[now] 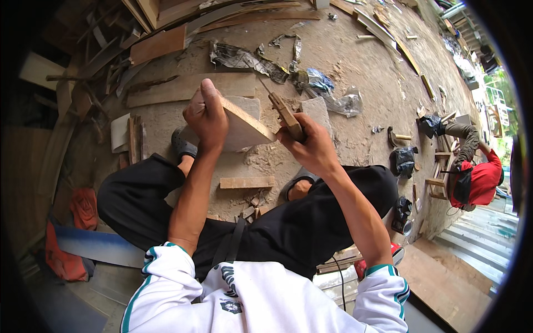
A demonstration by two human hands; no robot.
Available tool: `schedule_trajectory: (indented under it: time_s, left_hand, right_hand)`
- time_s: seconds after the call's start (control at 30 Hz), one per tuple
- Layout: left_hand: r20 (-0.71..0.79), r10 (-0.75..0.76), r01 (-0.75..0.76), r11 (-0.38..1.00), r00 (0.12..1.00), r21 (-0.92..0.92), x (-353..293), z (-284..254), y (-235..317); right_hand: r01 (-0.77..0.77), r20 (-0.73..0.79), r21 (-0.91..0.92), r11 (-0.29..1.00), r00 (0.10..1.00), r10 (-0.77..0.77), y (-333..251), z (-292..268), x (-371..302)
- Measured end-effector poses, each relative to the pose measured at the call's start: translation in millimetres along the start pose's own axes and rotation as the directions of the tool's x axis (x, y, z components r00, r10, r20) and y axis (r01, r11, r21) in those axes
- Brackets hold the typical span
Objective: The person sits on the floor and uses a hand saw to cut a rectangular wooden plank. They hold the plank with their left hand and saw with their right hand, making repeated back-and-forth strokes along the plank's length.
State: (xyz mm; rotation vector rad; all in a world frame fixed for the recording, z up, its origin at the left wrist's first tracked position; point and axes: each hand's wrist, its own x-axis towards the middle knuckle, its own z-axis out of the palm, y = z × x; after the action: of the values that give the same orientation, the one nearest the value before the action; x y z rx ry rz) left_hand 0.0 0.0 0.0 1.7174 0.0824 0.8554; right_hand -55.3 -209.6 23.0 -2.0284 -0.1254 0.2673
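Observation:
My left hand is closed on the upper left end of a flat wooden board, thumb pointing up. The board tilts above the ground between my knees, with one pale cut edge showing. In my right hand is a wooden-handled tool with a thin blade pointing up and away to the left. The blade shows nearly edge-on, like a handsaw's; its teeth cannot be made out. My right fingers are close to the board's right corner; whether they touch it is unclear. A short wood block lies on the ground below the board.
A long plank and crumpled plastic lie beyond my hands. Scrap wood is heaped at the far left. To the right are a hammer-like tool and a black bag. A person in red sits farther right.

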Motion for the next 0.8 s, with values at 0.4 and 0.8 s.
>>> schedule_trajectory:
  time_s: [0.4,0.8]
  left_hand:
    - [0.04,-0.045,0.047,0.998,0.998,-0.041,-2,4,0]
    - [0.179,-0.192,0.183,0.981,0.965,0.067,-15,13,-26]
  right_hand:
    - [-0.007,0.054,0.155,0.988,0.999,-0.002,7,1,-2]
    - [-0.021,-0.152,-0.031,0.999,0.988,0.016,14,-3,8]
